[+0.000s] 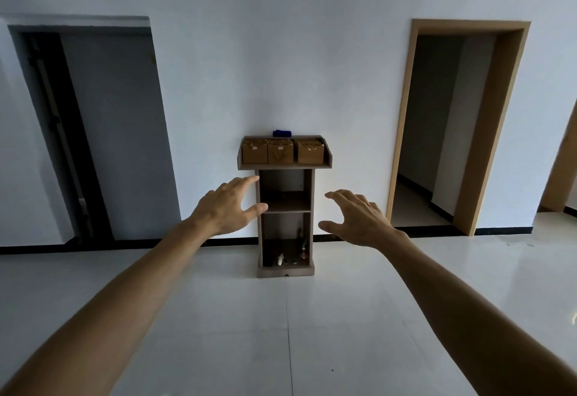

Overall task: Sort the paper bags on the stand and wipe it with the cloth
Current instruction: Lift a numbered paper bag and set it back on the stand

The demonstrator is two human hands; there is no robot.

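A brown wooden stand [285, 270] stands against the white wall, some distance ahead of me. Its sloped top holds three brown paper bags side by side: left [254, 153], middle [280, 154] and right [310, 153]. A folded blue cloth [282, 133] lies on the top's back edge. My left hand [229, 205] and my right hand [359, 219] reach forward, both empty with fingers spread, well short of the stand and apart from it.
Small items [292, 256] sit in the stand's bottom compartment. A dark doorway [93, 133] opens at left and a wood-framed doorway [449, 127] at right. A pale tiled floor [287, 333] stretches between me and the stand.
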